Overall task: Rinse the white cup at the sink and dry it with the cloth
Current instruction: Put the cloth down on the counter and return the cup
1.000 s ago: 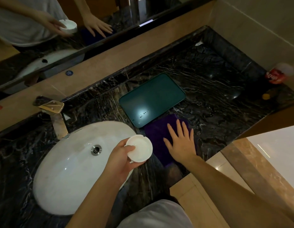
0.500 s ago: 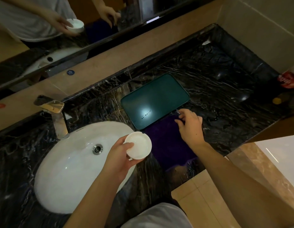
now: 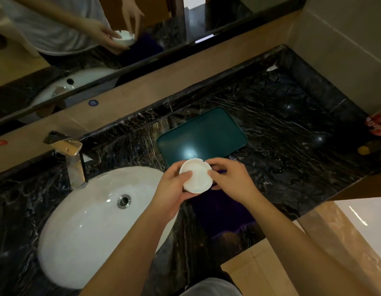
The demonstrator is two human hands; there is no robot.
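While its round mouth faces up at the camera, the small white ceramic cup (image 3: 196, 175) hovers over the dark marble counter (image 3: 292, 146) | left hand (image 3: 172, 189) grips its left side | right hand (image 3: 230, 180) pinches its right rim, purple cloth (image 3: 223, 212) below.

My hands cover most of the purple cloth (image 3: 222, 208) (dim, edges unclear), and the red can (image 3: 377, 125) is blurred and cut by the frame's right edge.
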